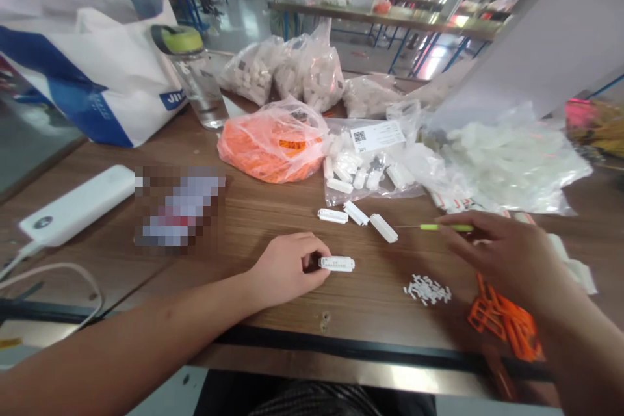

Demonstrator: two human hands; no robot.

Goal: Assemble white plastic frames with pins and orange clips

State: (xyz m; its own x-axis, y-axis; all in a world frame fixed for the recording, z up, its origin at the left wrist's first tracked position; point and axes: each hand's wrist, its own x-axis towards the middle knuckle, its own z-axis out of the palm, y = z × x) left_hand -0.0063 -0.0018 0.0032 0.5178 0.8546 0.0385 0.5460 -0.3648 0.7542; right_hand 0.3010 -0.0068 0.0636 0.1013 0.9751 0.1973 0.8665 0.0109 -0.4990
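My left hand (291, 270) rests on the table and pinches one end of a small white plastic part (337, 264). In my right hand (507, 253) is a thin tool with a yellow-green handle (447, 227), like a fine screwdriver or pick. Its slim metal shaft points left toward a white plastic part (384, 228) on the table. Two similar white parts (333, 215) lie just left of that one. A heap of tiny white pieces (428, 290) sits between my hands. Orange plastic frames (507, 318) lie below my right hand, partly covered by the forearm.
Behind the parts stand an orange-filled bag (273, 143), a labelled clear bag (351, 166) of white parts and a bag of translucent pieces (517, 156). On the left are a white power bank (80, 205), a water bottle (197, 81) and a large white-and-blue bag (112, 71).
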